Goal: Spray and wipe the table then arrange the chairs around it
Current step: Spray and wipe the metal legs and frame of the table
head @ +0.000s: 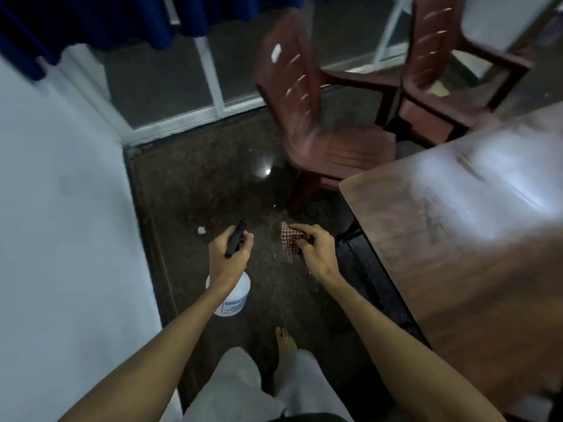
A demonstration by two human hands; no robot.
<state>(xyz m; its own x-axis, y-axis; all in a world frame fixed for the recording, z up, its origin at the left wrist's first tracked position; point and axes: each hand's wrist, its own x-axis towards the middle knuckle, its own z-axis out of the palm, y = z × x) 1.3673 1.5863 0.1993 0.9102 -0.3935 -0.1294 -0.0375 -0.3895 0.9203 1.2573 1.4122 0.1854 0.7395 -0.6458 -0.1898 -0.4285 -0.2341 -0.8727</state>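
Off the left edge of the counter [457,254], out over the floor [207,178], both bits of kit are being held and nothing has been set on the wood yet. The spray bottle [232,296] is gripped by the left hand [228,257] round its black trigger head, with the white body hanging below the wrist. The checked cloth [290,242] is pinched in the right hand [316,254], fingers curled round a bunched part of it. So neither hand is free.

Handling-wise, the bottle looks like thin plastic. It's probably light to middling, though how full it is can't be told from here. It's best held at the neck so the trigger can be worked. The cloth is soft and floppy, so it'd be better flattened under the palm for wiping. A pale sheen is seen on the counter top, maybe glare, maybe dust; it's hard to call with the blur. Two reddish plastic chairs [320,132] are parked past the far-left corner. They should be light and stiff, and easily lifted by the backrest.
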